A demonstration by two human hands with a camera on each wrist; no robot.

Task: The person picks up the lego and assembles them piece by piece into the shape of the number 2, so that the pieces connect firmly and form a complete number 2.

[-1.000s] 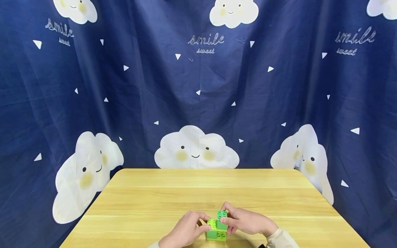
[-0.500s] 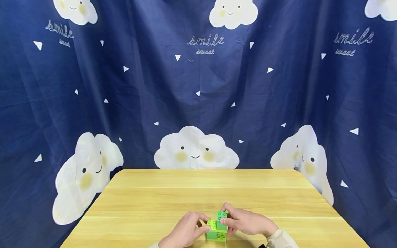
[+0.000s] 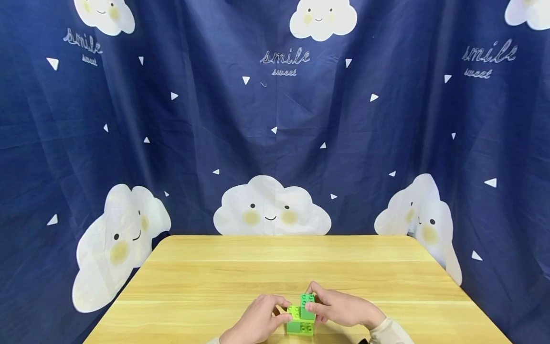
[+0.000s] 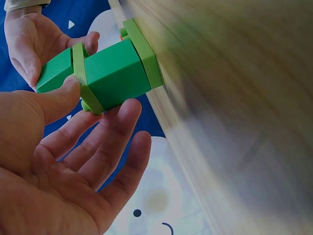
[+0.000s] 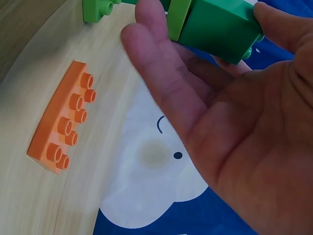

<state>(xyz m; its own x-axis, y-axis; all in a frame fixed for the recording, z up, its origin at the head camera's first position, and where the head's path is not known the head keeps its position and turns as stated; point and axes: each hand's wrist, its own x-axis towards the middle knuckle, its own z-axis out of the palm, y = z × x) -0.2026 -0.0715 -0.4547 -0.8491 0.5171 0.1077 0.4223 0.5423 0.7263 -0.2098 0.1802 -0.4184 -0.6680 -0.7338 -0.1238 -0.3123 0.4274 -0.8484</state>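
Note:
A small stack of toy building bricks stands on the wooden table (image 3: 240, 277) near its front edge. Its base is a thin light-green brick (image 3: 307, 328). Above that come a green block (image 4: 117, 73) on the left side and a second thin light-green brick (image 3: 294, 311). A darker green block (image 3: 307, 306) tops the right side. My left hand (image 3: 259, 317) pinches the upper light-green brick at its left end between thumb and fingers. My right hand (image 3: 343, 308) grips the top green block, thumb in front and index finger behind.
An orange brick (image 5: 63, 117) with two rows of studs lies on the table, seen in the right wrist view below the right hand. Behind the table hangs a dark blue curtain (image 3: 275, 119) with white clouds.
Both hands keep their places on the stack. The head view shifts very slightly; nothing else visibly differs.

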